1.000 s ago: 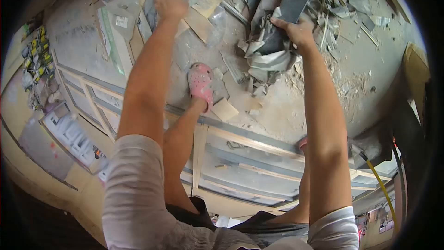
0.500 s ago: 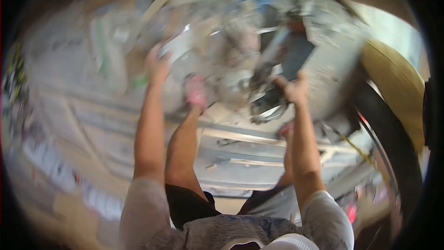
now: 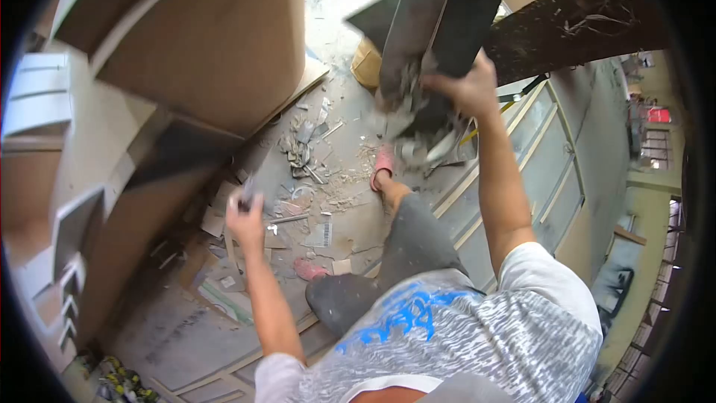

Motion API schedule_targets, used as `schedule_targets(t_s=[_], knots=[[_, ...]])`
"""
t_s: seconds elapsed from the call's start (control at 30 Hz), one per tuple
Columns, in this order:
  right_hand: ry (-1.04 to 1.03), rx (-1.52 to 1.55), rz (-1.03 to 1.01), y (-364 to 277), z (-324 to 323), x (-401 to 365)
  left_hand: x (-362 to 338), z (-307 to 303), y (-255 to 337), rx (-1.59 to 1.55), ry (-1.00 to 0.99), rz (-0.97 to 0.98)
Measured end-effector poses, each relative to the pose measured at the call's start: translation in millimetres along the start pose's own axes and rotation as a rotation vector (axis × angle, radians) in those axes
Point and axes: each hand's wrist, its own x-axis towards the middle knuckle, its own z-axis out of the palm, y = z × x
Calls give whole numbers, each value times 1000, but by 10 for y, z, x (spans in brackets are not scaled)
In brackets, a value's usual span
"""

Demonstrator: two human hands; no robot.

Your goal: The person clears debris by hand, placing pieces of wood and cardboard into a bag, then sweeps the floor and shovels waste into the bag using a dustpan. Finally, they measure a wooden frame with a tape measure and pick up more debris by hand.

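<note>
My right hand (image 3: 470, 89) grips the edge of a dark, angular, box-like thing (image 3: 455, 26), thumb over the near side. Pale scraps (image 3: 421, 123) hang in a blurred clump at its lower end, above the floor and close to my pink shoe (image 3: 382, 166). Low on the left, my left hand (image 3: 246, 216) is closed around something small and dark, smeared by motion, whose kind I cannot tell. Beneath and between the hands lies a heap of torn scraps and offcuts (image 3: 298, 149) on the dusty floor.
Large curved brown panels (image 3: 209, 45) stand at the left. A dark curved panel (image 3: 574, 30) reaches in from the upper right. Wooden frame strips (image 3: 548, 134) run along the right side. A yellow-brown rounded thing (image 3: 366, 65) sits beyond the scraps.
My view has swung to the right, bringing the brown panels in at the left. The right hand holds the dark box-like thing farther forward. My left hand remains closed.
</note>
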Motion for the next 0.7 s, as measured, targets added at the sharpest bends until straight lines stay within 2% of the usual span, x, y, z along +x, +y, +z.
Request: schedule_targets(t_s=[0.03,0.07,0.1,0.17,0.23,0.27,0.3,0.33,0.47,0.53,0.57,0.63,0.7], knots=[[16,-5,-15,-16,-345,345,298,340,537,9,-19,76],[84,-99,-116,-1,-667,697,554,696,1164,-9,-9,200],[149,-200,-218,35,-993,1045,810,1029,1565,-96,-52,232],[122,-1151,-757,225,-1653,1631,1162,1630,2464,-210,-44,329],[344,-313,-402,-364,-1844,1997,1502,2175,3100,-429,-89,422],[336,-309,-388,-418,-2004,2174,1588,2390,3431,-442,-85,451],[299,-216,-262,-434,-2149,2347,1708,2610,3700,-455,-78,480],[260,-123,-136,-416,-2243,2474,1955,2820,3774,-432,-96,493],[349,-209,-162,46,-2332,2953,2435,3428,3980,-192,-31,450],[473,-350,-203,275,-2273,3061,2612,3707,3921,-379,-206,412],[485,-354,-189,484,-2229,3143,2652,3831,3853,45,28,592],[564,-300,-380,984,-2098,3278,3008,4154,3384,213,-206,499],[624,-417,-431,1316,-1863,3374,3131,4436,3063,457,-533,378]])
